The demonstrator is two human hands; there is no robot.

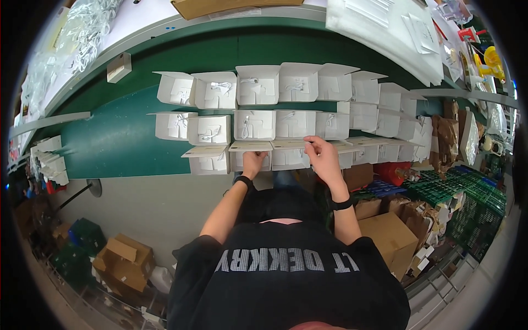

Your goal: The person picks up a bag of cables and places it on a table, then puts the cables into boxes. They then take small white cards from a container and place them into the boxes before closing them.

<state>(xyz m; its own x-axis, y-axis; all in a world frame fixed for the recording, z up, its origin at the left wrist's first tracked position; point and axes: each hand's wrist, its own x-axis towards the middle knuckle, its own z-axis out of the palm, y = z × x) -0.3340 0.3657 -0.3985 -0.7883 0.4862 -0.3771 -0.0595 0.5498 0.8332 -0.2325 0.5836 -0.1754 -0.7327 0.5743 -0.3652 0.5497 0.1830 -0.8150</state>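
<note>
Three rows of open white boxes stand on the green table, several with white coiled cables [221,86] inside. My left hand [253,164] reaches into a front-row box [237,159], its fingers curled together behind the raised lid's edge; what they hold, if anything, is hidden. Over the neighbouring front-row box [289,158] hovers my right hand [325,160], thumb and forefinger drawn together close to the top edge of its lid [289,144]. Whether they touch that lid or hold something small I cannot tell. A middle-row box [254,125] behind my left hand contains a white cable.
A small closed box [119,67] rests by the rear shelf at the left. Bagged white cables [88,38] lie farther left. White foam sheets [385,33] overhang at the back right. Cardboard boxes [388,239] and green crates [467,192] stand to my right; metal bars [49,122] flank the table.
</note>
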